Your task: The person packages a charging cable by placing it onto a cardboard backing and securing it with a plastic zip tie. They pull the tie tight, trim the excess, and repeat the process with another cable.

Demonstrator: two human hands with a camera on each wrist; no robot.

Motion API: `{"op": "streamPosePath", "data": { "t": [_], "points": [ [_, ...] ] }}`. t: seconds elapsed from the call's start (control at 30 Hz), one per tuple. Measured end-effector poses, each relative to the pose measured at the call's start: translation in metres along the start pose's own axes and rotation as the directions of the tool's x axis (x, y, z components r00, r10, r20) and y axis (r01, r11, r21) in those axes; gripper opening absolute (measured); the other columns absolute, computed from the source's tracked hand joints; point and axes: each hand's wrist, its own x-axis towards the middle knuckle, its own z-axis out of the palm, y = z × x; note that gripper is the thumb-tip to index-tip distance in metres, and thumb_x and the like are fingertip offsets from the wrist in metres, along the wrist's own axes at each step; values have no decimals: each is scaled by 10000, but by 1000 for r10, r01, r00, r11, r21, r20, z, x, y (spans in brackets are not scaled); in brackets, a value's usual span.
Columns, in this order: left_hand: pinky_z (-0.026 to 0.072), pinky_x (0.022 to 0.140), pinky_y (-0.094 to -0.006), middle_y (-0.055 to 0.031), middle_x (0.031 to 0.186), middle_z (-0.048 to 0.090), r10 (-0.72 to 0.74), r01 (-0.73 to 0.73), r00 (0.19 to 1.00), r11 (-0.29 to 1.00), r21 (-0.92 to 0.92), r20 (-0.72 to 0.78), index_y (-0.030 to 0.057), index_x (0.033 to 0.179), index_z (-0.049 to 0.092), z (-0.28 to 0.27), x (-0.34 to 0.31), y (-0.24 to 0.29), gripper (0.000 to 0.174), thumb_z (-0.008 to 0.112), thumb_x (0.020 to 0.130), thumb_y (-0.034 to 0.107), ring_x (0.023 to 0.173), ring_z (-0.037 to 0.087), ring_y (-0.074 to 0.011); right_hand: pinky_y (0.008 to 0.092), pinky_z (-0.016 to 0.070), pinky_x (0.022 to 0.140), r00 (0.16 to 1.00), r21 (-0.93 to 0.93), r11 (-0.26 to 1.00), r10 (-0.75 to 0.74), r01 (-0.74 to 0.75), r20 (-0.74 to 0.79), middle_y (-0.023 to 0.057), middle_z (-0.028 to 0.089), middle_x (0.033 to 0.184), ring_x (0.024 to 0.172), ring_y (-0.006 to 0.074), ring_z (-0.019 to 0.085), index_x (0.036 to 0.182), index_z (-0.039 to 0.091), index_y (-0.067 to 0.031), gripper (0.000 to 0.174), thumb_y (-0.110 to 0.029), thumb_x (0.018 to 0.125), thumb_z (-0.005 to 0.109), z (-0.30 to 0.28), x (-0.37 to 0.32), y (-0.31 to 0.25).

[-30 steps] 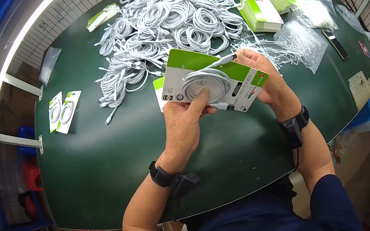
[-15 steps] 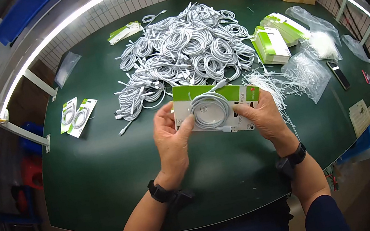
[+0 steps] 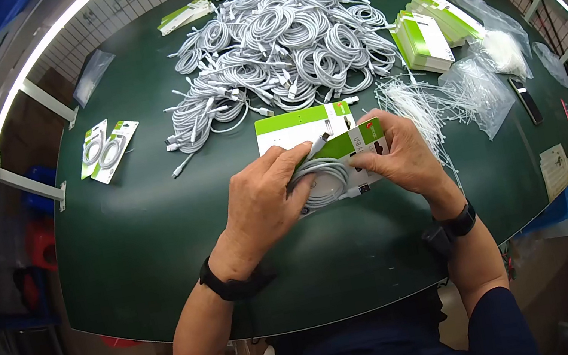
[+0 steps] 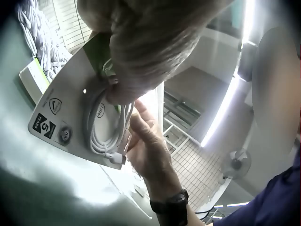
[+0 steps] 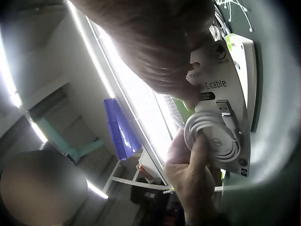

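A white-and-green packaging card (image 3: 368, 138) carries a coiled white USB cable (image 3: 325, 162) on its face, held up over the table. At the card's right end my right hand (image 3: 410, 159) pinches it, thumb in front. My left hand (image 3: 253, 198) grips the coil and the card's left part, its fingers near the upper plug and hiding that end. The left wrist view shows the coil (image 4: 91, 127) against the bowed card (image 4: 63, 106). From the right wrist, the left thumb (image 5: 200, 150) presses on the coil beside a USB plug (image 5: 225, 109).
Behind the hands lie more cards (image 3: 282, 123). A big heap of coiled cables (image 3: 281, 33) covers the table's back middle. To the right are card stacks (image 3: 424, 42), loose white ties (image 3: 409, 110) and a phone (image 3: 525, 101). Two cards with cables (image 3: 114, 153) lie at left.
The card first tilts, then levels between both hands, then turns again. My left hand has moved from the card's lower left edge up over the coil. The right hand keeps the right end.
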Motion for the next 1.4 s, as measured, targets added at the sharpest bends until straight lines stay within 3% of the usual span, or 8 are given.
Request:
{"op": "streamPosePath", "data": {
  "t": [0.03,0.13,0.23,0.37,0.57,0.8,1.07,1.4],
  "points": [
    [573,798,-415,-137,1026,742,14,-14,1000,1000,-9,3,77,1323,685,2,-2,0,542,838,804,41,890,725,-321,297,597,799,1000,-26,1000,-15,14,-21,72,759,1035,926,126,717,1243,713,-35,452,-83,830,890,3,-1,-2],
    [579,808,-430,-146,1026,740,74,-75,997,997,-18,-9,65,1280,682,11,-4,-4,504,814,797,6,897,729,-342,346,590,876,905,-284,888,-407,361,-121,88,743,1053,987,214,722,1230,734,-82,489,-96,777,919,13,1,-9],
    [584,810,-434,-151,1012,737,135,-135,991,991,10,-26,52,1221,677,22,-6,-8,457,802,786,-4,909,730,-351,374,573,898,819,-438,731,-574,524,22,90,741,1059,994,281,705,1190,759,-103,456,-97,760,912,13,2,-8],
    [587,804,-431,-149,1006,738,111,-111,994,993,26,4,42,1148,673,27,-6,-9,391,802,782,-6,907,729,-359,379,556,801,821,-508,673,-555,537,133,64,727,1004,928,263,674,1041,771,-95,274,-86,789,878,14,1,7],
    [593,763,-407,-130,978,739,156,-156,986,988,-5,-66,38,1065,686,35,-5,-16,310,825,791,-3,853,730,-335,402,542,773,792,-607,573,-588,550,163,62,678,950,873,278,637,957,713,-72,220,-63,788,854,14,4,2],
    [604,751,-389,-104,980,748,282,-283,953,959,2,-110,36,993,701,38,5,-18,241,816,790,-27,842,735,-297,412,531,790,816,-585,600,-541,545,204,88,633,975,916,295,611,984,658,-51,231,-43,817,817,7,3,2],
    [599,759,-394,-92,981,755,224,-221,970,974,48,-92,56,979,715,39,14,-15,252,808,761,-29,868,734,-297,432,524,803,835,-598,613,-516,517,192,95,632,971,913,310,608,951,587,-49,223,-31,849,784,1,5,5],
    [589,742,-392,-83,959,757,259,-246,956,964,102,-138,62,958,706,42,11,-17,253,787,742,-41,856,736,-293,413,535,807,848,-541,679,-511,496,136,60,695,992,929,286,658,869,633,-48,197,-38,810,822,2,6,10]
  ]
}}
